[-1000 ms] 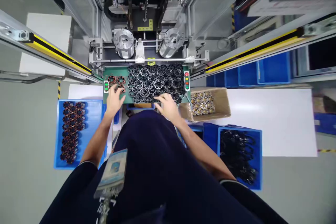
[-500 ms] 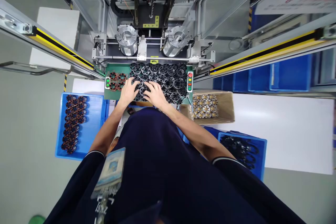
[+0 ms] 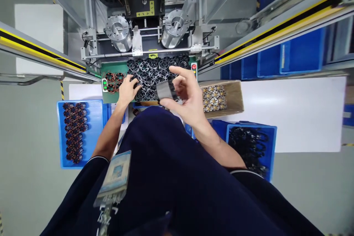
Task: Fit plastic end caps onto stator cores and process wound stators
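My right hand (image 3: 192,97) is raised toward the camera, its thumb and fingers closed around a stator core (image 3: 165,90) with a grey metal side and black end piece. The core is tilted and slightly blurred. Below it, rows of similar black-and-silver stator cores (image 3: 144,66) stand on the green work surface (image 3: 106,97). My left hand (image 3: 128,90) is at the left edge of those rows, thumb and fingers apart, its fingertips at the nearest cores. Beside it are several copper-wound stators (image 3: 110,77), partly covered by the hand.
Two metal cylinder fixtures (image 3: 118,33) and a rail stand behind the surface. To the left, a blue tray (image 3: 95,129) holds wound stators. At right are a cardboard box (image 3: 235,97) of cores and a blue bin (image 3: 272,155) of black parts. Button panels (image 3: 104,85) flank the surface.
My right hand has lifted off the rows and risen toward the camera with a stator core in it. My left hand stays at the left edge of the rows. The view has shifted slightly.
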`<control>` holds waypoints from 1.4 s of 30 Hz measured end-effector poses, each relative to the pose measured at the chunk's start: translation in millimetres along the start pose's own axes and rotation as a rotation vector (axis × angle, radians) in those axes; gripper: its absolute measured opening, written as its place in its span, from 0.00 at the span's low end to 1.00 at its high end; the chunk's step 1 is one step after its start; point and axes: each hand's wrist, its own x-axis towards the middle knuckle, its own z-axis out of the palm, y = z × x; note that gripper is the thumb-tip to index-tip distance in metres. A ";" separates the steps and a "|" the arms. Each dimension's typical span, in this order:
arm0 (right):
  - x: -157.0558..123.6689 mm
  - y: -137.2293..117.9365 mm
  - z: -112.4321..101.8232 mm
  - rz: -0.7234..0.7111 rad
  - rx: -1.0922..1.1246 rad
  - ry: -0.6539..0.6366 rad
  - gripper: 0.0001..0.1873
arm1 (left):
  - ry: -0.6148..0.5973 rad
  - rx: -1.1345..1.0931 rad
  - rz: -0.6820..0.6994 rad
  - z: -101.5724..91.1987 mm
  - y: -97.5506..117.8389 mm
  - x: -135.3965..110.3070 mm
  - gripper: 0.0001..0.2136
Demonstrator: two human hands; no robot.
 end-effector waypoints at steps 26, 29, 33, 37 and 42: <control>19.5 -66.2 -16.2 0.407 0.281 -0.078 0.46 | 0.292 -0.610 -0.253 -26.7 8.5 -97.3 0.13; 35.5 -51.4 -38.0 0.466 0.204 -0.136 0.47 | 0.283 -0.641 -0.289 -31.0 9.9 -105.4 0.16; 79.7 -11.0 -83.3 0.483 0.134 -0.203 0.47 | 0.205 -0.635 -0.282 -40.9 17.0 -120.5 0.17; 153.0 45.3 -128.9 0.298 -0.194 -0.150 0.48 | 0.193 -0.631 -0.283 -42.6 28.5 -135.7 0.20; 261.1 109.1 -153.3 -0.064 -0.796 -0.104 0.36 | 0.184 -0.619 -0.353 -29.3 49.0 -156.5 0.25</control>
